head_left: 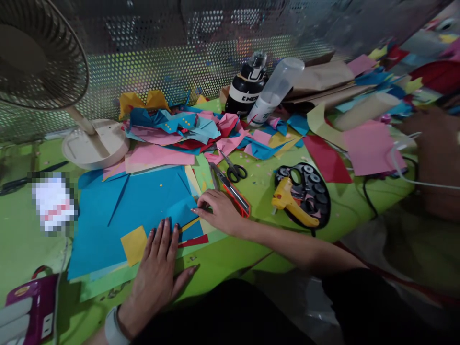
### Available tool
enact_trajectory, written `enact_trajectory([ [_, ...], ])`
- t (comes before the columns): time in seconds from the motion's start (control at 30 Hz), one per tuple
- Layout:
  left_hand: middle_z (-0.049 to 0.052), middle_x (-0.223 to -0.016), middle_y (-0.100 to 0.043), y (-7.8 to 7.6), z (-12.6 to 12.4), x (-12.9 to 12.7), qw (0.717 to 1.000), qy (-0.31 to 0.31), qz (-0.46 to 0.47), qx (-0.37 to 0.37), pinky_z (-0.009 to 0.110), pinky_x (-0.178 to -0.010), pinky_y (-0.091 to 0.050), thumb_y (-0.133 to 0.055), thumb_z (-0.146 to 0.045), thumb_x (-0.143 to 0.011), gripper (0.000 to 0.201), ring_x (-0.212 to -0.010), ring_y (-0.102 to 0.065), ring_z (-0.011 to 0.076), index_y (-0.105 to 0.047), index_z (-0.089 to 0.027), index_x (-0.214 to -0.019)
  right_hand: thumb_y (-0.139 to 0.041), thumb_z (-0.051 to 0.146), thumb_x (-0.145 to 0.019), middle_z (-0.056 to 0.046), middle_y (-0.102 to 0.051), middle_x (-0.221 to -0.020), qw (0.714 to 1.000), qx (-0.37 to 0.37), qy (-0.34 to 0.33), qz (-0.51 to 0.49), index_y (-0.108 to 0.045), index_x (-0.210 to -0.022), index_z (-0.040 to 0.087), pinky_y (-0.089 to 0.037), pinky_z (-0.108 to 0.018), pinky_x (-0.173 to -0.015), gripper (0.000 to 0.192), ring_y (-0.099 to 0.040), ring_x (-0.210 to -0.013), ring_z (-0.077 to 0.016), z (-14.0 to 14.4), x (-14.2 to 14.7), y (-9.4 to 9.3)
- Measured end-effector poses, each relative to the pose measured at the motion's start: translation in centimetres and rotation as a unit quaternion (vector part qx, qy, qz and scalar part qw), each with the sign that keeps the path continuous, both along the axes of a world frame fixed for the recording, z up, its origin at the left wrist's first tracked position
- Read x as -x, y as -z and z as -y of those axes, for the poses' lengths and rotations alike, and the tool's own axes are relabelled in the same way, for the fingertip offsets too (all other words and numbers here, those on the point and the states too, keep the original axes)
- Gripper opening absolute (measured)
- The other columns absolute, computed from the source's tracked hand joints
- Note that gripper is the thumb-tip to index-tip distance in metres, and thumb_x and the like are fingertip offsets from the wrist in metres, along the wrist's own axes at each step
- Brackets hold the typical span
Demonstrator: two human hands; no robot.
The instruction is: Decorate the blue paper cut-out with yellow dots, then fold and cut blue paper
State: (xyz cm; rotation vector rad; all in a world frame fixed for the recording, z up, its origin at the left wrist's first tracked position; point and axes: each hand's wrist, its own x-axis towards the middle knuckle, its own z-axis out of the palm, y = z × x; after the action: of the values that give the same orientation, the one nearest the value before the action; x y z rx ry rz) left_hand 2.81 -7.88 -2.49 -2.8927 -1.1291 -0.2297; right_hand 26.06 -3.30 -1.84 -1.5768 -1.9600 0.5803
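Observation:
A stack of coloured paper lies on the green table, with a large blue sheet (104, 211) on top. My left hand (158, 263) rests flat on the stack's near edge, fingers stretched out, beside a small yellow paper square (134, 245). At the right side of the stack, my right hand (221, 213) is closed in a pinch at the edge of a smaller blue paper (178, 212). Under and beside that piece show a thin yellow strip and a red paper strip (194, 241). Just beyond my right hand lie an orange utility knife (235, 194) and black-handled scissors (235, 171).
A yellow glue gun (294, 203) sits on a black tray (319, 191) at right. Crumpled paper scraps (172, 124), a black bottle (244, 91) and a clear-topped bottle (276, 88) stand behind. A fan (95, 143), phone (53, 201) and purple power strip (36, 306) are left.

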Motion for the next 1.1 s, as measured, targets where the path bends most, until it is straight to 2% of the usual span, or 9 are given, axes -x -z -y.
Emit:
enact_trajectory([
  [0.17, 0.017, -0.155, -0.024, 0.1, 0.02, 0.02, 1.0, 0.004, -0.003, 0.005, 0.051, -0.114, -0.019, -0.046, -0.06, -0.084, 0.091, -0.142, -0.018, 0.0365, -0.011, -0.008, -0.15, -0.056, 0.043, -0.09, -0.003, -0.063, -0.081, 0.999, 0.001, 0.007, 0.039, -0.056, -0.078, 0.018, -0.037, -0.031, -0.073, 0.027, -0.055, -0.078, -0.0167, 0.01, -0.02, 0.54],
  [0.77, 0.016, -0.154, -0.026, 0.19, -0.03, -0.05, 1.0, 0.01, 0.007, -0.004, 0.049, -0.116, -0.014, -0.044, -0.061, -0.085, 0.09, -0.142, -0.023, 0.0315, -0.009, -0.01, -0.151, -0.049, 0.049, -0.092, -0.003, -0.063, -0.078, 0.994, -0.015, 0.022, 0.102, -0.057, -0.076, 0.018, -0.033, -0.03, -0.069, 0.036, -0.054, -0.072, -0.016, 0.27, 0.3, 0.72],
  [0.93, 0.015, -0.155, -0.024, 0.1, -0.04, -0.05, 1.0, 0.007, 0.001, 0.002, 0.049, -0.116, -0.013, -0.044, -0.06, -0.086, 0.088, -0.142, -0.021, 0.0315, -0.009, -0.011, -0.151, -0.053, 0.051, -0.089, -0.001, -0.062, -0.077, 0.999, -0.008, 0.006, 0.039, -0.055, -0.075, 0.018, -0.034, -0.03, -0.071, 0.036, -0.055, -0.072, -0.0149, 0.28, 0.03, 0.75],
  [1.1, 0.016, -0.154, -0.025, -0.01, -0.03, -0.12, 1.0, 0.006, 0.001, 0.004, 0.05, -0.116, -0.013, -0.044, -0.06, -0.086, 0.089, -0.142, -0.02, 0.0319, -0.008, -0.011, -0.151, -0.058, 0.05, -0.086, -0.003, -0.063, -0.086, 1.0, 0.001, 0.007, -0.029, -0.057, -0.079, 0.018, -0.038, -0.03, -0.073, 0.033, -0.056, -0.071, -0.0138, 0.15, -0.09, 0.36],
])
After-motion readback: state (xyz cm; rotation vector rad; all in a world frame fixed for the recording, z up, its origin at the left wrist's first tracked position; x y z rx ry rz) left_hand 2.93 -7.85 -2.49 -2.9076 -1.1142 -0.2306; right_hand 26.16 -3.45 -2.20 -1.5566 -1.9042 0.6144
